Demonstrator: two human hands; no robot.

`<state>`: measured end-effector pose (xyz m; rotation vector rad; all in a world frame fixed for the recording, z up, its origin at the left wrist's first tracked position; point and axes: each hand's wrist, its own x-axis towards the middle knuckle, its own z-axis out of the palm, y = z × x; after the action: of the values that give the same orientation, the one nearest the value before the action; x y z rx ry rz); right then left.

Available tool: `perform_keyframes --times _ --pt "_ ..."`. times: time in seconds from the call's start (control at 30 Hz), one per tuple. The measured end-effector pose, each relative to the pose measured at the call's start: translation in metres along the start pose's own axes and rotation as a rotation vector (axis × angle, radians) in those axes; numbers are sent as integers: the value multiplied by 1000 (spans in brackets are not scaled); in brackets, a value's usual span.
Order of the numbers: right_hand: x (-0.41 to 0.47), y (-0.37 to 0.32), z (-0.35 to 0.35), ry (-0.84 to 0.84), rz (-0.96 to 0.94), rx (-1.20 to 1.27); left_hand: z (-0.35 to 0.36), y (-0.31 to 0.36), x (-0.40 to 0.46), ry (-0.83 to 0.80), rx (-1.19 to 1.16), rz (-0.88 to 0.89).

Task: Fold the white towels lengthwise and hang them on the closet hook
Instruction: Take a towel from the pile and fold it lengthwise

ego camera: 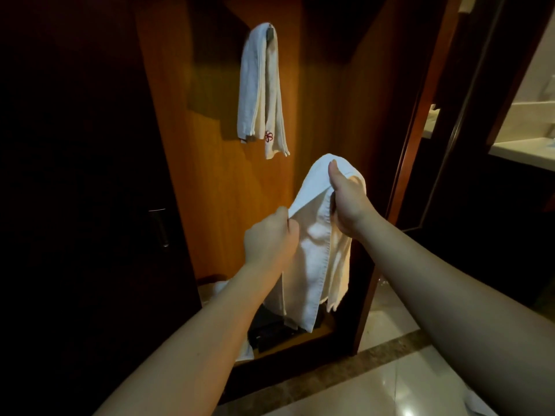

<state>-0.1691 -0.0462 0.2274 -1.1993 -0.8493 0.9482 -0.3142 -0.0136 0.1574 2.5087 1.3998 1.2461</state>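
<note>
While my right hand (348,202) grips the limp white towel (315,244) at its top fold and my left hand (270,238) pinches its hem, I judge it light, floppy, best held by the edges

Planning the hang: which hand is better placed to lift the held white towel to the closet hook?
Probably the right hand: it grips the top fold of the held white cotton towel, higher and nearer the metal closet hook. The left hand pinches a lower edge.
</note>
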Motion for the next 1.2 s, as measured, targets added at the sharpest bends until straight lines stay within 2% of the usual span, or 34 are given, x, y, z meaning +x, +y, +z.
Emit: perform_keyframes --times 0.07,0.13,0.23,0.27,0.33,0.37,0.43,0.6,0.77,0.9,0.97,1.03,1.13,1.2 --pt "1 1 -5 31 3 -11 -10 2 0 88 -29 33" --pt "1 2 -3 40 29 -15 -11 9 -9 95 -30 128" --pt "-2 0 7 19 13 -41 1 25 -30 -120 -58 191" --pt "-4 -1 11 13 1 -68 6 28 -32 -206 -114 114" --pt "-7 -3 16 -1 0 -109 7 31 -30 -314 -370 -122" --pt "-6 -3 17 -8 14 -123 7 32 -27 -321 -494 -204" --pt "-4 -3 18 -23 49 -154 6 37 -20 -305 -575 -263" --pt "0 -4 18 -61 57 -218 9 44 -9 -154 -365 -237" --pt "4 -5 -3 68 -84 -416 1 17 -1 -41 -309 -220" --pt "4 -9 -17 107 -106 -370 -5 0 0 47 -165 -119" --pt "3 -8 -18 87 -106 -363 -4 -8 2 39 -162 -158" --pt "1 -10 -18 88 -122 -326 -2 -20 6 -35 -140 -226" --pt "2 -15 -24 128 -147 -290 -4 -41 8 -165 53 -202" --pt "4 -18 -31 177 -161 -293 -12 -50 13 -110 131 -172"
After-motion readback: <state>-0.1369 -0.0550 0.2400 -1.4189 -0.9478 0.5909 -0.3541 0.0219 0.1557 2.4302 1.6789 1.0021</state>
